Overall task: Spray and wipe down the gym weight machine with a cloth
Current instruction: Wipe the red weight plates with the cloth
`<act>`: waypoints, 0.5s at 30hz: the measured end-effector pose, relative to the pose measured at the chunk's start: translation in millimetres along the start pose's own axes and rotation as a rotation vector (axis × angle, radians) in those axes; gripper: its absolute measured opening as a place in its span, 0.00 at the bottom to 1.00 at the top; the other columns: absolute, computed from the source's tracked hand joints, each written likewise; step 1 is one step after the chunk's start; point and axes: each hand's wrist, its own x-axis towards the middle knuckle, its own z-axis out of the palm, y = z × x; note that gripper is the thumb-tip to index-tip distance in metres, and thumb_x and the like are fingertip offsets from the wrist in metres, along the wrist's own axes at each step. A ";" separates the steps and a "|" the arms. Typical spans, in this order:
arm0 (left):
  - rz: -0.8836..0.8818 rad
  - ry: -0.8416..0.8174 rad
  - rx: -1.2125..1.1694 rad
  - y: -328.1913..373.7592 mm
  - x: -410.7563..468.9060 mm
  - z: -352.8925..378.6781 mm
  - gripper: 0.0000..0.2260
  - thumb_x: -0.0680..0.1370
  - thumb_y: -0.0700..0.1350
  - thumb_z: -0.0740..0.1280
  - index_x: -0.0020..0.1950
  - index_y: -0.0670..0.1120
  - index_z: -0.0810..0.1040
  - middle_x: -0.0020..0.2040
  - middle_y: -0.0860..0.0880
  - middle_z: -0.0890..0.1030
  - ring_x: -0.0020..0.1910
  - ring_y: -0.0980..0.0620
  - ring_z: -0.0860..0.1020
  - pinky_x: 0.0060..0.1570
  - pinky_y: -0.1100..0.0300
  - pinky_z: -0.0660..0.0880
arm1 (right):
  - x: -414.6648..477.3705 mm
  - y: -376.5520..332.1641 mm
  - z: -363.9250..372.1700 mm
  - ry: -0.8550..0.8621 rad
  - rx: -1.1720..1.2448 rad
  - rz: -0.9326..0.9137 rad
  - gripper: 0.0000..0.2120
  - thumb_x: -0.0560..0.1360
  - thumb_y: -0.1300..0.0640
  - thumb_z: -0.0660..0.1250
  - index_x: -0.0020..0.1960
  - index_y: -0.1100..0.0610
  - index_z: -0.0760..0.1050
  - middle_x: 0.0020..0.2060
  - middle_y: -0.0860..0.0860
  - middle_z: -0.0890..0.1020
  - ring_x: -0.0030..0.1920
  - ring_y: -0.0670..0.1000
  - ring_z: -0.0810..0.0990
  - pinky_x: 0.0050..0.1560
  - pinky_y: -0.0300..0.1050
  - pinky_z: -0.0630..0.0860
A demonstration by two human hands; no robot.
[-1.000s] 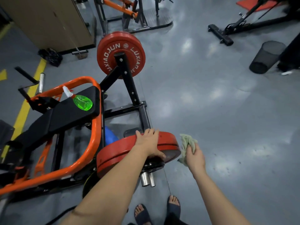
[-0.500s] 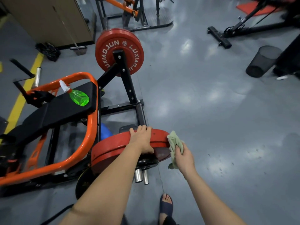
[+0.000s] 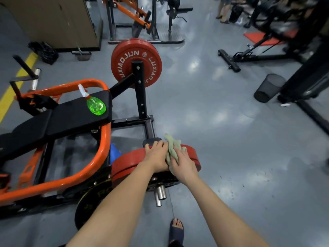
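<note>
The weight machine has an orange frame (image 3: 99,139), a black padded seat (image 3: 71,116) and two red plates. My left hand (image 3: 156,155) rests on top of the near red plate (image 3: 124,163), fingers curled over its far edge. Beside it, my right hand (image 3: 183,163) holds a pale green cloth (image 3: 170,148) and presses it onto the same plate's rim. A green spray bottle (image 3: 95,104) with a white nozzle lies on the seat pad. The far red plate (image 3: 136,59) stands upright on its black post.
A black mesh bin (image 3: 268,88) stands on the grey floor at right, beside other black machine frames (image 3: 249,56). Another orange-and-black rack (image 3: 135,18) is behind the far plate. A tan cabinet (image 3: 53,20) is at back left. Chrome sleeve ends (image 3: 160,195) stick out below the near plate.
My right hand has moved left with the cloth, from beside the plate onto its rim next to my left hand. The left hand stays on the plate.
</note>
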 end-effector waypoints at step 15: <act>-0.099 0.128 -0.463 -124.4 -66.3 19.0 0.48 0.62 0.60 0.82 0.76 0.56 0.62 0.69 0.54 0.70 0.68 0.48 0.69 0.70 0.49 0.65 | 11.9 -4.6 10.2 0.152 0.056 0.132 0.22 0.83 0.51 0.61 0.76 0.48 0.68 0.71 0.56 0.73 0.71 0.61 0.72 0.68 0.52 0.68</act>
